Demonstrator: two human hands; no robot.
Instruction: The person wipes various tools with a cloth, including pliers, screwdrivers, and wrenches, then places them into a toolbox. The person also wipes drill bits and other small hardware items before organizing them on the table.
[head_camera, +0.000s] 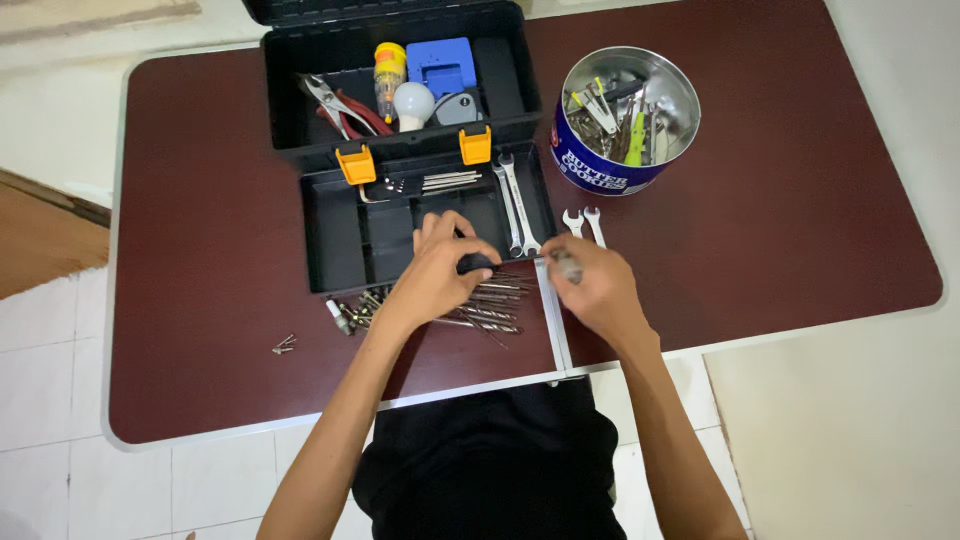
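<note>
Metal drill bits (490, 305) beneath left hand (440, 270), beside right hand (590, 285)

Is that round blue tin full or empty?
Partly full: the lidless blue tin holds a jumble of metal tools, with bare shiny wall above them.

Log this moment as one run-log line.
left hand: on tray edge | right hand: holding small tool, unclear | drill bits: loose on table

A round blue tin (600, 172) of tools sat on the dark red table (800, 200); two loose screws (285, 346) lay near its left edge.
</note>
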